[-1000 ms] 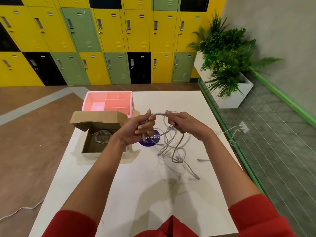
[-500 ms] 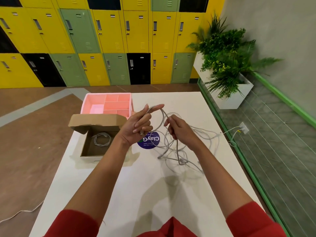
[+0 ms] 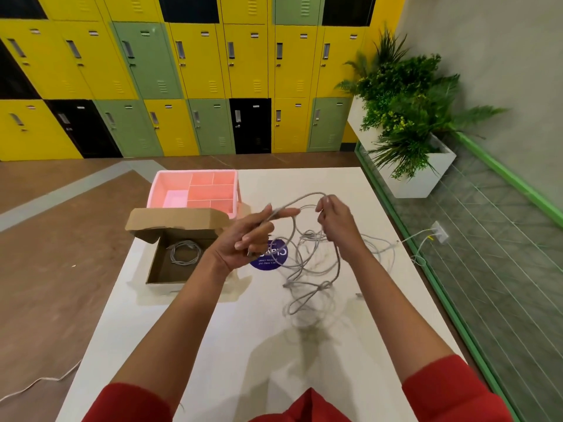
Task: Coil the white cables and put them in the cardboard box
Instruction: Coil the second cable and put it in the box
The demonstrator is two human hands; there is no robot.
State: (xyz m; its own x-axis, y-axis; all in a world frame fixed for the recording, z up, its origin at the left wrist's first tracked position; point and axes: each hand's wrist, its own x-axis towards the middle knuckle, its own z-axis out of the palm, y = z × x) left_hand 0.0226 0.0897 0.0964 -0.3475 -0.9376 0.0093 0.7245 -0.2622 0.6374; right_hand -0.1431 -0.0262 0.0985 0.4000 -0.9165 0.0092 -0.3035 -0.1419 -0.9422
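Your left hand [image 3: 249, 236] was raised over the desk [image 3: 243, 345]. Its index finger was stretched out and the other fingers were half curled round one end of a white cable [image 3: 301, 197]. Your right hand [image 3: 335, 220] pinched the same cable farther along with bent fingers, so that an arch of it stood between the two hands. The remainder hung down into the loose tangle [image 3: 318, 289] on the desk, beside the purple sticker [image 3: 271, 261].

One coiled cable [image 3: 184, 252] lay inside the open cardboard box [image 3: 161, 269], just left of your left hand. A pink divided tray [image 3: 195, 172] stood behind the box.

Judgement: the first loop of a coil was being formed. The next move called for carrying the right hand's length round to the left hand, and for drawing this cable out of the tangle without dragging its neighbours along.
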